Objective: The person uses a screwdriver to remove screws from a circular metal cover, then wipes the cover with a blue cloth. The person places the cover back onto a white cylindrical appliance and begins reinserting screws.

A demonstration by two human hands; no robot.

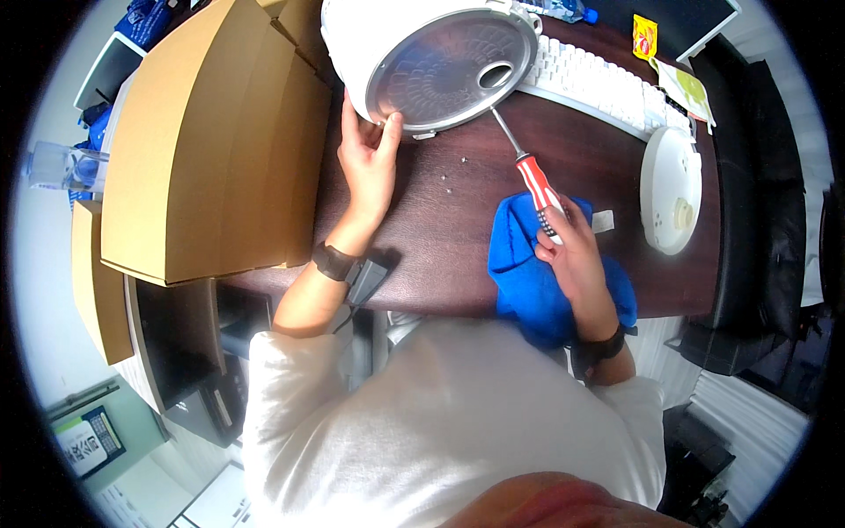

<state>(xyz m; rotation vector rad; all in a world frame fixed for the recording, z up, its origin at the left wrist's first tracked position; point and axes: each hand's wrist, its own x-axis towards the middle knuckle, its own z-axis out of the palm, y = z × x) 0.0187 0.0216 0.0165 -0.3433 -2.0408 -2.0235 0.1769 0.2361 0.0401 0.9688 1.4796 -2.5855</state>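
A white round appliance [352,44], which looks like a rice cooker, is tipped so that its grey metal disc [431,75] faces me. My left hand [368,150] grips its lower left edge, thumb on the rim and fingers behind. In my right hand [570,246] is a screwdriver [538,187] with a red, white and black handle. Its shaft points up and left, and the tip meets the disc's lower right rim, close to an oval opening. Tiny screws [447,183] lie on the dark table [422,238] between my hands. Beneath my right hand is a blue cloth [515,255].
Tall cardboard boxes [202,150] stand close by my left arm. Behind the appliance lies a white keyboard [598,84]. A white round cover [671,189] rests at the right, near a black chair [761,194]. A yellow packet [645,37] lies at the far right.
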